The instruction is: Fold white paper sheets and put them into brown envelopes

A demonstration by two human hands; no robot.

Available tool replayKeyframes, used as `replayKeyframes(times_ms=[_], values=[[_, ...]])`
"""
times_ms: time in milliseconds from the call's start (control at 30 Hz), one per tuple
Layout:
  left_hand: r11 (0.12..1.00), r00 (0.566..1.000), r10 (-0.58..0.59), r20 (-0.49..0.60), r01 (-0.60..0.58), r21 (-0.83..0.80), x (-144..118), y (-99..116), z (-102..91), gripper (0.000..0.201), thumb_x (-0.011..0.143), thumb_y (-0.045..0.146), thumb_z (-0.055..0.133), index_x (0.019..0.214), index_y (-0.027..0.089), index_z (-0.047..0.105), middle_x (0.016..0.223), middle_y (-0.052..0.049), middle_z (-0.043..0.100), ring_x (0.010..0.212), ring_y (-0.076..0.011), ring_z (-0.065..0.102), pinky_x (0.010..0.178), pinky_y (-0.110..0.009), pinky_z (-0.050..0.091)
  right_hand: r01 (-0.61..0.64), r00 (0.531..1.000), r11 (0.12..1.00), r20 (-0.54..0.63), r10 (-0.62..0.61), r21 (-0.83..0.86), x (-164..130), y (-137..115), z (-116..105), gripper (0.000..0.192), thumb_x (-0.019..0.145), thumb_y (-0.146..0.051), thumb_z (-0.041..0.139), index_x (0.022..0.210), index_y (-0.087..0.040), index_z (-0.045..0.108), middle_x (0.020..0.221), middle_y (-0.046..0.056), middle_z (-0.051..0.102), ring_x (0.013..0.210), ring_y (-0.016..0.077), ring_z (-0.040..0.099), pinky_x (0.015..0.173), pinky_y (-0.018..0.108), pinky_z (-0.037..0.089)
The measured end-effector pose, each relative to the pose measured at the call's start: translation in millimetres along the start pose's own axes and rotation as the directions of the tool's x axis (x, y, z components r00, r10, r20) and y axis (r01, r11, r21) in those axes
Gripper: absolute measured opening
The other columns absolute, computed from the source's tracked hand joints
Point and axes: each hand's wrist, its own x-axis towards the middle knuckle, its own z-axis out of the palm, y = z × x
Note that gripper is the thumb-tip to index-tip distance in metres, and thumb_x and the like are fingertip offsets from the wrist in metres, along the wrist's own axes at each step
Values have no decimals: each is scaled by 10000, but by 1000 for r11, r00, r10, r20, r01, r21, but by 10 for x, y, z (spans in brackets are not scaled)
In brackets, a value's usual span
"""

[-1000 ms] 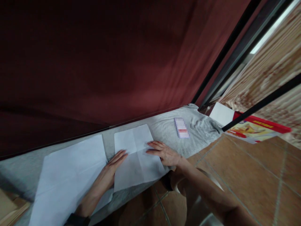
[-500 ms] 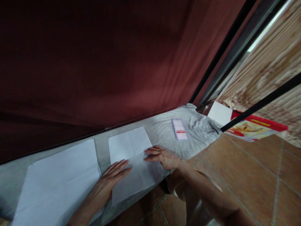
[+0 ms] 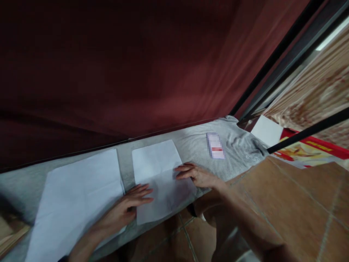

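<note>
A white sheet of paper (image 3: 156, 160) with a crease across its middle lies on the grey cloth (image 3: 127, 158). My left hand (image 3: 133, 202) rests at its left edge, fingers stretched out over the paper. On the right edge lies my right hand (image 3: 195, 174), its fingers extended and touching the sheet near the crease. To the left is a larger white paper (image 3: 79, 193), partly under my left forearm. A pixelated pale purple item with a red band (image 3: 215, 145) lies on the cloth, right of the smaller sheet.
A dark red curtain (image 3: 136, 72) hangs behind the cloth-covered surface. Black metal bars (image 3: 313, 129) stand at the right, near a white panel (image 3: 266, 130) and a red and yellow printed box (image 3: 308, 147). Brown floor tiles (image 3: 294, 196) lie at the lower right.
The view has shifted, so everything sits slightly further right and higher. My left hand has lifted a little at the palm, its fingers more spread. My right hand stays on the sheet's right edge.
</note>
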Motion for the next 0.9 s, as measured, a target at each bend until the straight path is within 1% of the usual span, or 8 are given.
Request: replayKeyframes(times_ms=[67, 200, 333, 400, 467, 600, 767, 900], values=[[999, 1000, -17, 0, 17, -39, -32, 71, -21, 541, 860, 127, 596, 1338, 371, 668, 1512, 18, 566, 1450, -241, 474, 1245, -527, 323, -5, 1000, 1000, -8, 5, 2, -2, 15, 10, 455, 891, -119, 636, 1295, -313, 711, 1521, 33, 565, 1416, 233, 507, 1216, 460, 349], [999, 998, -36, -43, 36, 14, -54, 209, 14, 544, 866, 149, 659, 1343, 411, 652, 1562, 47, 507, 1488, -214, 418, 1275, -491, 272, -10, 1000, 1000, 5, 10, 2, -15, 52, 17, 561, 830, -32, 629, 1319, -299, 700, 1569, 42, 507, 1472, 260, 435, 1231, 502, 334], [999, 994, -34, -103, 33, -6, -97, 156, 72, 336, 973, 218, 576, 1231, 362, 737, 1466, 19, 614, 1432, -197, 494, 1251, -465, 334, -11, 1000, 997, 4, 11, 78, -47, 100, 19, 527, 853, -17, 588, 1254, -325, 735, 1520, 4, 564, 1443, 245, 470, 1221, 515, 363], [999, 988, -35, -147, 30, -34, -126, 105, 92, 302, 991, 239, 556, 1191, 335, 761, 1420, -2, 653, 1404, -204, 527, 1235, -459, 363, -20, 1000, 995, -14, 21, 93, -58, 110, 28, 493, 882, -38, 583, 1250, -329, 735, 1507, 6, 577, 1431, 237, 485, 1209, 512, 384], [999, 983, -40, -179, 35, -30, -139, 82, 106, 341, 964, 221, 594, 1259, 330, 727, 1467, -9, 615, 1429, -213, 498, 1236, -454, 365, -29, 999, 996, -30, 31, 80, -57, 101, 45, 443, 912, -89, 612, 1274, -320, 722, 1526, 28, 556, 1434, 247, 483, 1197, 511, 399], [992, 982, -54, -182, 73, 99, -99, 134, 132, 623, 884, 105, 619, 1445, 373, 567, 1598, 28, 464, 1506, -205, 386, 1276, -460, 288, -31, 999, 1000, -28, 31, 0, -36, 46, 82, 408, 920, -221, 709, 1318, -306, 697, 1586, 60, 481, 1466, 289, 440, 1213, 537, 359], [986, 991, -2, -137, 25, 165, -41, 186, 166, 725, 811, -50, 486, 1378, 380, 629, 1553, 58, 521, 1474, -163, 434, 1288, -435, 264, -20, 1000, 999, 19, 19, 44, -78, 46, 60, 307, 991, -291, 614, 1275, -328, 724, 1525, 30, 559, 1435, 267, 479, 1235, 533, 309], [995, 976, -9, -216, 30, 93, -60, 146, 166, 669, 855, -15, 458, 1407, 330, 612, 1510, 29, 575, 1426, -160, 494, 1256, -416, 339, -46, 998, 984, -26, 51, 170, -118, 96, 25, 378, 1002, -472, 575, 1284, -270, 727, 1450, 68, 629, 1394, 289, 520, 1208, 513, 356]])
